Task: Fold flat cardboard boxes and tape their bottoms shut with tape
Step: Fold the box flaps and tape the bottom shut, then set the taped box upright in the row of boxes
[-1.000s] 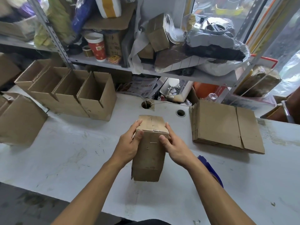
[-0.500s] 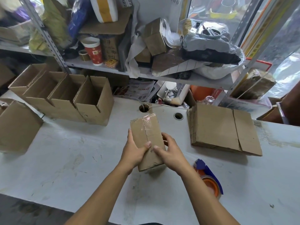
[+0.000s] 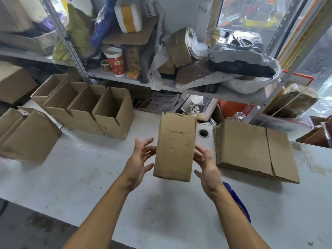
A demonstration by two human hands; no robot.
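Box [image 3: 175,150] stands upright between the two hands above the white desk [image 3: 80,177], its open flaps up top. Left hand [image 3: 138,162] reaches forward, palm inward, fingers [image 3: 145,143] spread and straight beside the box's left wall; whether they touch it cannot be told. Right hand [image 3: 206,166] mirrors it on the right side, fingers splayed, gripping nothing. A parcel on the shelf shows "2022". Flat stack [image 3: 251,150] lies to the right, folded boxes [image 3: 86,108] to the left, blue tape dispenser [image 3: 237,200] under the right forearm.
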